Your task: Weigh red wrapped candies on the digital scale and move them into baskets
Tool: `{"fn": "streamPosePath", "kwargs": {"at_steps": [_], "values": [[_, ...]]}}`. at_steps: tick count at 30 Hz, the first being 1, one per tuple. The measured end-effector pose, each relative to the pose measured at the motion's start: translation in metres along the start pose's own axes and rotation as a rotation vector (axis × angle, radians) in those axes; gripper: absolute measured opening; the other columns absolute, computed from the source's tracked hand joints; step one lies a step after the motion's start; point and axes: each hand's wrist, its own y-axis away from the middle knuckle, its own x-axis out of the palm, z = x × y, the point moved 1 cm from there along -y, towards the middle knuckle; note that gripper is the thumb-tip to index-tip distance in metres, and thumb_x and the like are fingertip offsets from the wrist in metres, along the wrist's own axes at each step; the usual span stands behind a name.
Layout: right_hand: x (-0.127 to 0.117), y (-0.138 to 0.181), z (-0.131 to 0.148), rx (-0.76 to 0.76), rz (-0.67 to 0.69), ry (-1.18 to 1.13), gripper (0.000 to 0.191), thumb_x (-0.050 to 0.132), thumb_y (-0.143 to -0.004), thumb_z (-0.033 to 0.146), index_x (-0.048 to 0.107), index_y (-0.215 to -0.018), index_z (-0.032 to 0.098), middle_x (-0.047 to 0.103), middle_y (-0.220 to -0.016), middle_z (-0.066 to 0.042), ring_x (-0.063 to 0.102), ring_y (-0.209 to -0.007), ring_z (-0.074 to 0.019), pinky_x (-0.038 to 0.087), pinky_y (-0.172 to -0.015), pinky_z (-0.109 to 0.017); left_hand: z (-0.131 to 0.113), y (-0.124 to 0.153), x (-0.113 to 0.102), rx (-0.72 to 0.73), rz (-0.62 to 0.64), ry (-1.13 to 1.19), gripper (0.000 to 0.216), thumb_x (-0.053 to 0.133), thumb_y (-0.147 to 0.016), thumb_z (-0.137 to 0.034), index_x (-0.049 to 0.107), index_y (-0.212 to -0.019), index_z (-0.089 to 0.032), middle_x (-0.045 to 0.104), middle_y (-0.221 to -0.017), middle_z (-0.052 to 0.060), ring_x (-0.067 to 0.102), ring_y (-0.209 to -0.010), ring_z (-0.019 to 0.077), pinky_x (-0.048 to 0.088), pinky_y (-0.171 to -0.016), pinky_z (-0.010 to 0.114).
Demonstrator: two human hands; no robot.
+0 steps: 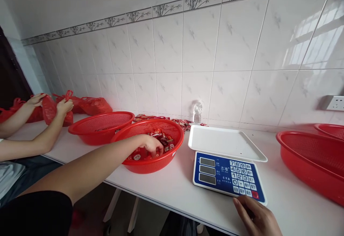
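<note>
My left hand (152,144) reaches into a red plastic mesh basket (150,167) holding many small red-wrapped packets (137,155). Its fingers are bent down among the packets, and the tips are partly hidden. My right hand (258,216) rests at the front edge of a white electronic scale (228,175) with a blue keypad panel. Its thumb and fingers are curled together, with nothing visible in them. The scale's white pan (217,139) holds only a few dark specks, and its displays look blank.
A second red basket (92,135) stands to the left, near a co-worker's hands (64,106) holding a red plastic bag (49,109). More filled red bags (95,106) lie behind. Red wrappers (185,124) and a clear bottle (197,112) are along the wall. Another red basket (309,157) stands right.
</note>
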Motion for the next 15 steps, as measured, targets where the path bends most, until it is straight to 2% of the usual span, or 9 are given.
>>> {"fn": "streamPosePath", "kwargs": {"at_steps": [2, 4, 6, 8, 10, 12, 15], "values": [[-0.001, 0.0, 0.001, -0.008, -0.017, 0.007, 0.035, 0.049, -0.088, 0.049, 0.06, -0.068, 0.022, 0.063, -0.061, -0.001, 0.057, -0.052, -0.0124, 0.045, -0.047, -0.017, 0.014, 0.011, -0.011, -0.02, 0.009, 0.053, 0.065, 0.076, -0.05, -0.029, 0.064, -0.114, -0.029, 0.069, -0.103, 0.008, 0.066, -0.081, 0.025, 0.052, -0.061, 0.03], [-0.002, 0.0, 0.0, -0.031, -0.01, 0.013, 0.033, 0.051, -0.087, 0.048, 0.06, -0.068, 0.023, 0.063, -0.06, 0.0, 0.056, -0.049, -0.0113, 0.045, -0.046, -0.016, 0.032, 0.02, -0.019, -0.103, -0.059, 0.085, 0.09, 0.078, -0.052, -0.042, 0.046, -0.135, -0.032, 0.057, -0.13, 0.012, 0.062, -0.103, 0.0281, 0.053, -0.069, 0.03], [-0.003, 0.0, -0.001, -0.047, 0.001, 0.024, 0.031, 0.052, -0.087, 0.047, 0.061, -0.069, 0.023, 0.063, -0.06, 0.001, 0.056, -0.049, -0.0107, 0.045, -0.046, -0.015, 0.05, 0.028, -0.021, -0.214, -0.144, 0.075, 0.108, 0.078, -0.05, -0.053, 0.032, -0.145, -0.027, 0.044, -0.142, 0.018, 0.053, -0.118, 0.0335, 0.052, -0.076, 0.032], [-0.003, 0.0, -0.003, -0.044, 0.005, 0.035, 0.03, 0.053, -0.087, 0.047, 0.062, -0.07, 0.023, 0.064, -0.062, 0.001, 0.057, -0.05, -0.0108, 0.046, -0.047, -0.015, 0.065, 0.032, -0.016, -0.279, -0.163, 0.057, 0.116, 0.078, -0.049, -0.057, 0.028, -0.147, -0.019, 0.046, -0.139, 0.023, 0.051, -0.119, 0.0373, 0.05, -0.079, 0.035], [-0.003, 0.0, -0.005, -0.033, 0.019, 0.034, 0.03, 0.053, -0.087, 0.047, 0.063, -0.072, 0.024, 0.066, -0.064, 0.0, 0.059, -0.052, -0.0115, 0.047, -0.047, -0.015, 0.073, 0.034, -0.007, -0.285, -0.121, 0.077, 0.117, 0.077, -0.052, -0.058, 0.025, -0.148, -0.015, 0.059, -0.124, 0.024, 0.058, -0.11, 0.0353, 0.05, -0.079, 0.034], [-0.003, 0.001, -0.006, -0.017, 0.036, 0.027, 0.03, 0.053, -0.086, 0.048, 0.064, -0.073, 0.024, 0.068, -0.067, -0.002, 0.061, -0.054, -0.0123, 0.048, -0.047, -0.015, 0.073, 0.034, 0.0, -0.274, -0.068, 0.107, 0.112, 0.074, -0.056, -0.06, 0.026, -0.148, -0.016, 0.068, -0.109, 0.019, 0.065, -0.097, 0.0309, 0.051, -0.073, 0.032], [-0.002, 0.001, -0.009, 0.002, 0.046, 0.032, 0.029, 0.054, -0.085, 0.049, 0.064, -0.074, 0.024, 0.069, -0.069, -0.002, 0.062, -0.055, -0.0132, 0.049, -0.048, -0.015, 0.06, 0.033, 0.006, -0.253, -0.018, 0.135, 0.098, 0.075, -0.056, -0.057, 0.041, -0.141, -0.024, 0.07, -0.098, 0.014, 0.068, -0.082, 0.0283, 0.051, -0.062, 0.031]]}}
